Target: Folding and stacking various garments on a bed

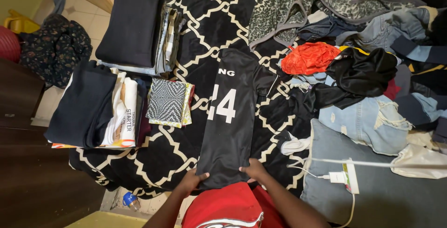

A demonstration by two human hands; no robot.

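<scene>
A black jersey (230,116) with white print is lying folded into one long strip on the black bedcover with white lattice (205,32), in the middle of the view. The left hand (192,180) is gripping its near left corner with curled fingers, and the right hand (253,170) is pressing on its near right corner with fingers bent over the edge.

To the left, three piles of folded clothes are sitting: one dark pile (132,27) at the far side, one dark pile (91,104) closer, and one small patterned pile (168,102) between them and the jersey. To the right, one unsorted heap is lying, with one orange garment (309,56) on it. One white charger (336,177) is resting on one grey pillow (372,195).
</scene>
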